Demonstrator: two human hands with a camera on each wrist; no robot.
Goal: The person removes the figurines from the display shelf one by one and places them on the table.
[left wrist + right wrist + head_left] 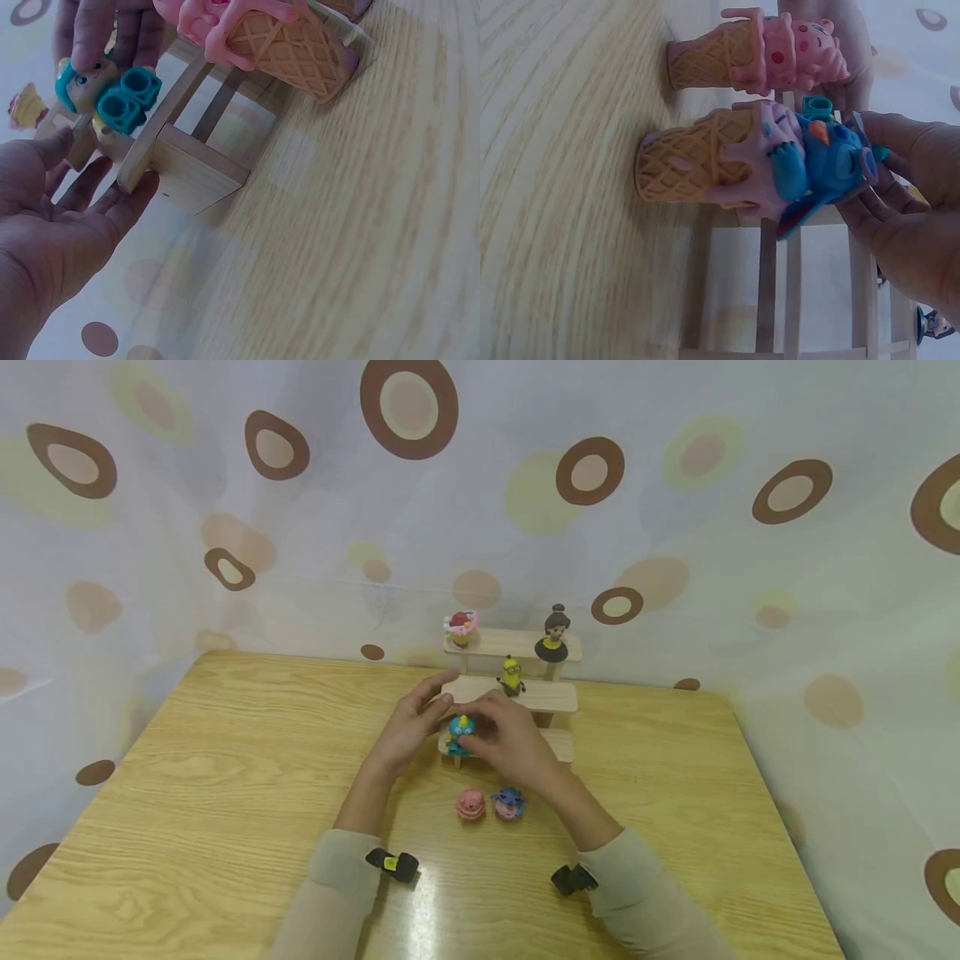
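- Right hand (513, 739): we record thumb and fingers pinching a small teal plastic figurine with a pale face and a yellow tip (459, 729).
- Teal figurine: we place it to the left of the right palm, at the left end of the lowest board; long axis near upright, head uppermost, hollow-soled feet below. We cannot tell whether it bears on the wood.
- Left hand (408, 727): holding nothing that we can see, fingers spread, just beside the figurine on its left; the right hand is nearer, being in contact.
- Three-tier pale wooden stand (557, 744): beneath and behind the hands.
- Yellow capsule-shaped figurine with goggles (512, 677): middle tier.
- Pink-and-red cupcake-shaped figurine (461, 628), brown-haired doll in black and yellow (553, 639): top tier, left and right ends.
- Pink waffle-cone figurine (471, 806), blue-eared waffle-cone figurine (509, 804): upright before the stand, side by side on a wood-grain table (225, 793).
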